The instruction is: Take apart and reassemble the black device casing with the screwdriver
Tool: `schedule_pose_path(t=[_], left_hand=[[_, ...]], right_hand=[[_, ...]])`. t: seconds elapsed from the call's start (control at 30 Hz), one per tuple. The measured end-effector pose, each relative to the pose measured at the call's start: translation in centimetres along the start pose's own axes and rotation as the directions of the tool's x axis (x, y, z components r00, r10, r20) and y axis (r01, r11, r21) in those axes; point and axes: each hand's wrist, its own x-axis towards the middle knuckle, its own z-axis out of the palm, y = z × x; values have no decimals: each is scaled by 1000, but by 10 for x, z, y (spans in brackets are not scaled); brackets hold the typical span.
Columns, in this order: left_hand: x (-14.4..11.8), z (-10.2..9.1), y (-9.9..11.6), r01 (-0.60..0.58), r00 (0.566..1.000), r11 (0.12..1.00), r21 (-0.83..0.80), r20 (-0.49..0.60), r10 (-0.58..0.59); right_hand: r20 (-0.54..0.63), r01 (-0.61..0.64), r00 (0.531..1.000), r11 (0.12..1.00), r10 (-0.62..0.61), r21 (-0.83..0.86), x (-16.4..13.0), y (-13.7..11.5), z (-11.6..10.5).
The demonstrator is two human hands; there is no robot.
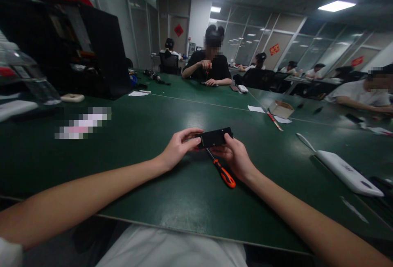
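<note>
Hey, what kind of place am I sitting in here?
Probably a shared workshop or assembly room. Several people sit working around large green tables, and both your hands hold a small black device with an orange-handled screwdriver lying beneath it. Glass partitions line the back.

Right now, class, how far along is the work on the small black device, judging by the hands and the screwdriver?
Done: nothing visibly finished; no loose screws or parts can be made out. In hand: the left hand and right hand hold the black device just above the green table. Left: the orange-handled screwdriver lies under the right hand, not gripped.
</note>
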Motion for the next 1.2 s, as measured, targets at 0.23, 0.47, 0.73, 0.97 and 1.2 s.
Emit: schedule_pose_path(t=[0.23, 0.47, 0.73, 0.97, 1.2], left_hand=[[4, -4, -3, -34, 998, 999, 7, -61, 34], [6, -6, -7, -124, 990, 987, 102, -53, 130], [2, -6, -1, -229, 964, 916, 328, -55, 261], [3, -9, -5, -201, 973, 945, 259, -57, 222], [9, -6, -10, -33, 995, 999, 31, -98, 36]], right_hand=[[85, -33, 996, 998, 38, -52, -2, 1, -1], [70, -28, 997, 990, 38, -138, -1, 3, -4], [107, -10, 994, 982, 31, -189, 0, 0, -5], [186, -9, 979, 928, 84, -372, -5, -8, -5], [71, -55, 995, 987, 66, -153, -8, -4, 2]])
